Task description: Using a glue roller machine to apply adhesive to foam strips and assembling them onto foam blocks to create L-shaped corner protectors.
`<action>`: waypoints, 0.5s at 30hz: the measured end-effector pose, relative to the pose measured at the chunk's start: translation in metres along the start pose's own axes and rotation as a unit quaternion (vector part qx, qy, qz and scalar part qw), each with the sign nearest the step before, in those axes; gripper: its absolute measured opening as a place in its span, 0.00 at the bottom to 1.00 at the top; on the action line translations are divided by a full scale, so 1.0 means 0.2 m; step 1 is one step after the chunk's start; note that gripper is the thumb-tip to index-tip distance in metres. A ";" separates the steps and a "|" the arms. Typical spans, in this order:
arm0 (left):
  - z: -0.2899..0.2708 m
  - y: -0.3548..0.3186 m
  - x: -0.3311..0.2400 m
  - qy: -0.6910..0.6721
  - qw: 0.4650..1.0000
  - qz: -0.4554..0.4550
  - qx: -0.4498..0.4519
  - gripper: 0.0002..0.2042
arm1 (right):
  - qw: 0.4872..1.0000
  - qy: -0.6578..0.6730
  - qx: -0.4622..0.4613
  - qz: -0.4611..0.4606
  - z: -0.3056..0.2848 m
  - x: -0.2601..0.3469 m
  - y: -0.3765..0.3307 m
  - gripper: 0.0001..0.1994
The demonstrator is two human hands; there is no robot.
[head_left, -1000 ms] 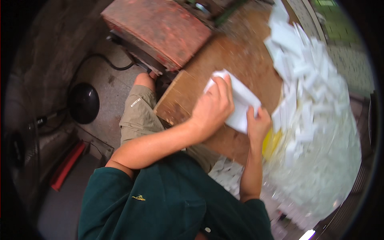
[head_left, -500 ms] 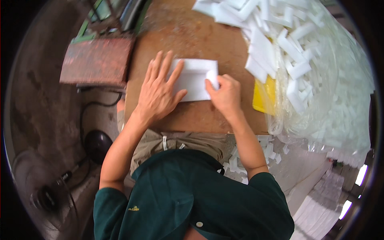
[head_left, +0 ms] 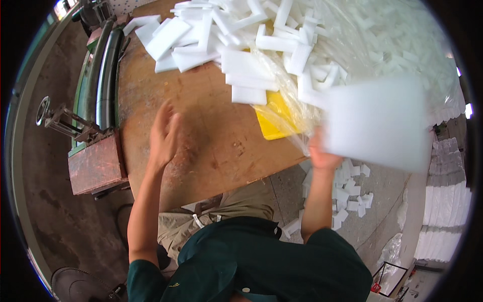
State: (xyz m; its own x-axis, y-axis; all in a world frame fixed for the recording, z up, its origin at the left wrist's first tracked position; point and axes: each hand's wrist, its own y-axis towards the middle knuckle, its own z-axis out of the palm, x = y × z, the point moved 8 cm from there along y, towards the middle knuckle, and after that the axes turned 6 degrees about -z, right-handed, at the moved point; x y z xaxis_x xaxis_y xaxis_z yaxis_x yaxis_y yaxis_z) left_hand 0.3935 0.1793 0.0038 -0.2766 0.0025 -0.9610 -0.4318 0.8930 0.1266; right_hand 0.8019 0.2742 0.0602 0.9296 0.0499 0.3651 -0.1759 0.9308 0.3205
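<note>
My right hand [head_left: 323, 152] grips the lower left edge of a white foam sheet [head_left: 377, 126], which is raised off to the right of the table and smeared by motion. Part of the fingers is hidden by the sheet. Over the left part of the brown tabletop [head_left: 211, 131] is my left hand [head_left: 165, 135], its fingers stretched out and nothing in it. Several white foam pieces [head_left: 251, 75], flat and L-shaped, lie heaped at the far side.
A yellow flat thing [head_left: 276, 113] sits partly under clear plastic film [head_left: 297, 100] near the right edge. A machine with rollers [head_left: 108, 75] and a reddish block [head_left: 98, 163] stands at the left. Foam scraps [head_left: 347, 189] litter the floor; wrapped white stacks [head_left: 443, 201] stand farther right.
My right hand has lifted the foam sheet off the table and swung it right. My left hand has come off the sheet. The view has shifted, showing more of the heap and the machine.
</note>
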 end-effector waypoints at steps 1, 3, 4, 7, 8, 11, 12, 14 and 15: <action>0.13 0.09 0.00 -0.027 0.999 -0.019 0.038 0.29 | 0.997 0.004 0.072 0.031 0.08 0.13 0.02 0.28; 0.34 0.30 -0.05 -0.034 0.997 -0.050 0.056 0.28 | 0.976 -0.212 0.014 -0.052 0.08 0.25 0.12 0.31; 0.42 0.41 -0.01 -0.066 0.992 -0.099 0.049 0.28 | 0.946 -0.319 -0.016 -0.058 0.05 0.26 0.21 0.33; 0.62 0.71 0.04 0.056 0.993 -0.108 -0.003 0.29 | 0.721 -0.685 -0.023 -0.100 0.04 0.18 0.52 0.32; 0.69 0.76 0.06 0.054 0.993 -0.105 -0.011 0.29 | 0.684 -0.723 -0.036 -0.090 0.04 0.14 0.62 0.33; 0.74 0.86 0.08 0.126 0.986 -0.090 -0.061 0.27 | 0.543 -0.832 -0.043 -0.109 0.00 0.02 0.88 0.38; 0.76 0.86 0.11 0.067 0.989 -0.126 -0.041 0.24 | 0.427 -0.893 -0.044 -0.132 0.00 0.01 0.94 0.41; 0.70 0.81 0.18 0.014 0.985 -0.169 -0.026 0.22 | 0.413 -0.905 -0.047 -0.092 0.00 -0.10 1.02 0.42; 0.64 0.78 0.19 -0.033 0.984 -0.174 -0.029 0.19 | 0.393 -0.916 -0.053 -0.054 -0.02 -0.13 1.04 0.43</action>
State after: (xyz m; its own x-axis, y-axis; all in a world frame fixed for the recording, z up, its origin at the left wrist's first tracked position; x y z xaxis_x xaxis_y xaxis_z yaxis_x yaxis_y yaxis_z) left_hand 0.4257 0.3767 -0.0437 -0.0477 -0.2679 -0.9623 -0.5389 0.8180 -0.2010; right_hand 0.7424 0.4674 0.1136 -0.8821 -0.2455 0.4021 -0.0619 0.9065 0.4177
